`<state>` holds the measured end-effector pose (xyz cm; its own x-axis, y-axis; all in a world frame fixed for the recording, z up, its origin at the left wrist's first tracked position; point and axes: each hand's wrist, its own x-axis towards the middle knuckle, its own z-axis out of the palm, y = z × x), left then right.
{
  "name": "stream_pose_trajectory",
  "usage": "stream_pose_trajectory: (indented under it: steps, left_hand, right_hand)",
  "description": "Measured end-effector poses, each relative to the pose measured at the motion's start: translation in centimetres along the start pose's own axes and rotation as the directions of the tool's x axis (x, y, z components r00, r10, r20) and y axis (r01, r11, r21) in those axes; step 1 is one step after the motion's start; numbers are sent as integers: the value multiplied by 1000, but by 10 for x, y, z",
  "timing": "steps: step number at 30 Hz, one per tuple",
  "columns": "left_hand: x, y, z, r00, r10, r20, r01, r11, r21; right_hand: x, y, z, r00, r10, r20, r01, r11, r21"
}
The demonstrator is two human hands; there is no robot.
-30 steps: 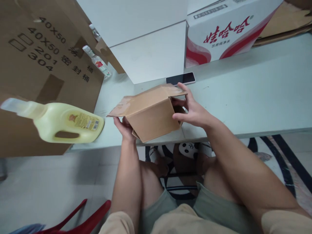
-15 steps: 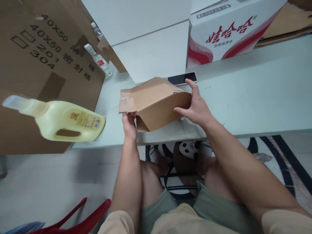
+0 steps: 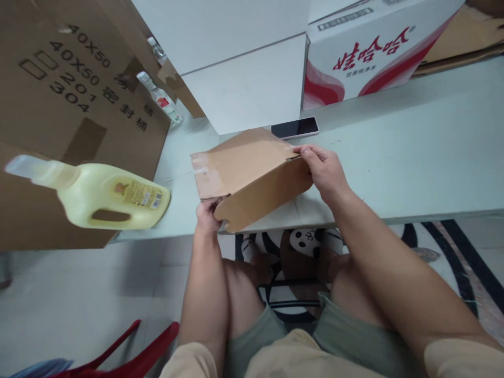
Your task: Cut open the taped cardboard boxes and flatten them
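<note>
A brown cardboard box (image 3: 248, 168) is held tilted at the front edge of the pale table, its left end flap spread outward with clear tape on it. At the near left corner my left hand (image 3: 208, 214) is closed on the cardboard, its fingertips partly hidden behind the flap. My right hand (image 3: 326, 170) pinches the box's right upper corner between thumb and fingers. Just behind the box lies a phone (image 3: 295, 127), screen up.
To the left stand a yellow detergent bottle (image 3: 118, 194), a small clear bottle (image 3: 161, 100) and a large carton (image 3: 79, 121). White panels (image 3: 248, 84) and a red-and-white water carton (image 3: 366, 58) line the table's back. A red chair (image 3: 153, 352) is at lower left.
My right hand has closed from a spread grip onto the box's right corner. The box's left end has come lower and nearer to me, along with my left hand.
</note>
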<state>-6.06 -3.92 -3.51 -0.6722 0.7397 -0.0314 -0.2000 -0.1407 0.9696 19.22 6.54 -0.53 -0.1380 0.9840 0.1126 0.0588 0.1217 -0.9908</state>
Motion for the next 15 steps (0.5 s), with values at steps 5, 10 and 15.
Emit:
stream_pose_trajectory:
  steps: [5,10,15]
  left_hand:
    - [3,7,5,983,-148,108,150,989,-11]
    - [19,10,25,980,-188,72,191,981,-44]
    - [27,2,13,959,-241,153,255,963,-85]
  right_hand:
    - [1,1,3,996,3,-90,-3,1000,-2]
    - [0,0,3,977,-92,-194,104,993,55]
    - [2,6,-2,959,-129,-251,160,981,107]
